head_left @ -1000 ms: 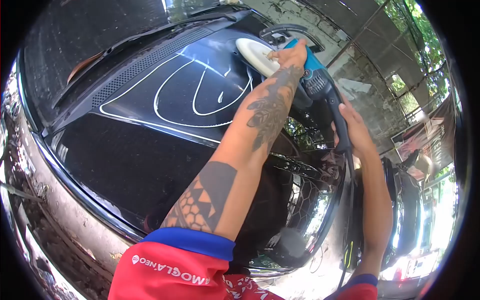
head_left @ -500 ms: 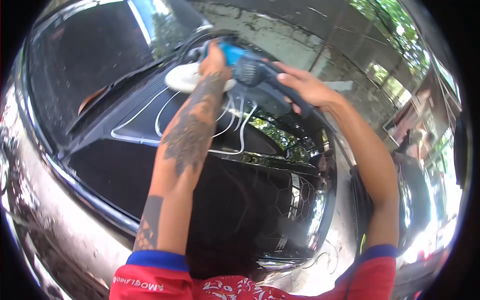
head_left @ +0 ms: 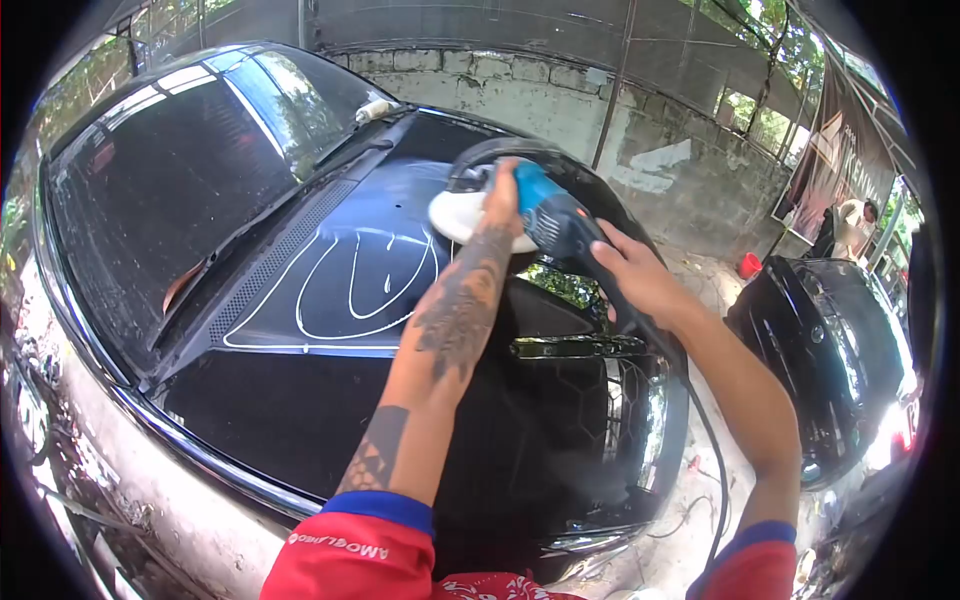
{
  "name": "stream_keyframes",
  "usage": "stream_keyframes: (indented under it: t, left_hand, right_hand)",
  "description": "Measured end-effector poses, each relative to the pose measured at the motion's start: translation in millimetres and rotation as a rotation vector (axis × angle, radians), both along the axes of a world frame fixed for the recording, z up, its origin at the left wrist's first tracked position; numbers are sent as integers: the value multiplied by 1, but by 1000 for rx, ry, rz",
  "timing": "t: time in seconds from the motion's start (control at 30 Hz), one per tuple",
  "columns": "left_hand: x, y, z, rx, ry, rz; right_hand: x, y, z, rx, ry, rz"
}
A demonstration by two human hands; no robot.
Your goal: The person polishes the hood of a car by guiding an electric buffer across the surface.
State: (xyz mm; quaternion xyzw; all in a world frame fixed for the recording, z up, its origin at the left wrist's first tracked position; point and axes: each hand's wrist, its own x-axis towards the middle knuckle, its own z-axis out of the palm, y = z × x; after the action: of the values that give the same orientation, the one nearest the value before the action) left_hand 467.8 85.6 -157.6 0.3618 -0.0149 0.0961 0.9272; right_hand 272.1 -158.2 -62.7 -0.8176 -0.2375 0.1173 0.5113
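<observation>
Left hand (head_left: 501, 198) and right hand (head_left: 645, 280) grip a polisher (head_left: 560, 222), apparently buffing a car hood (head_left: 290, 405); white streaks (head_left: 306, 348) likely call for level sweeps

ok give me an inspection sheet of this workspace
Surface: glossy black hood, white streaks across part of it
Job's things: teal-and-black polisher, white pad at the hood; contact unclear
Clutter: pale bottle-like item by the windshield
Hands: left hand holds the polisher's front, right hand its rear
Cables: dark cord runs down beside the hood's front end
Surroundings: weathered block wall, another black vehicle, red container, person in the background
</observation>
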Motion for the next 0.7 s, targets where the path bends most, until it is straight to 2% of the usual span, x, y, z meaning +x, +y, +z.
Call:
stream_keyframes:
  t: [0.03,0.1,0.13,0.23,0.3,0.37,0.43,0.47,0.53,0.57,0.7]
  left_hand:
    - [7,-13,-3,17,41,-80]
    - [13,-40,-1,53,75,-146]
    - [15,-53,1,85,101,-216]
    - [23,-73,-1,113,90,-314]
    - [17,-76,5,182,59,-411]
    - [6,-68,19,265,156,-385]
    - [9,-49,22,376,171,-257]
    - [-7,-34,0,819,-545,78]
    - [88,41,-34,1181,-537,272]
    - [25,23,18,640,112,-157]
    - [-21,65,37,725,216,-164]
  right_hand:
    - [2,-6,-1,10,5,1]
    - [4,-20,0,40,417,-208]
    - [13,-27,-8,78,509,-218]
    - [42,-30,-25,276,663,-233]
    - [58,-18,-34,301,713,-242]
    - [67,-2,-46,361,799,-204]
    - [79,20,-58,429,783,-152]
    - [75,37,-57,456,740,-197]
    - [69,75,-59,551,686,-260]
    - [69,93,-62,613,671,-267]
    - [67,159,-71,615,666,-239]
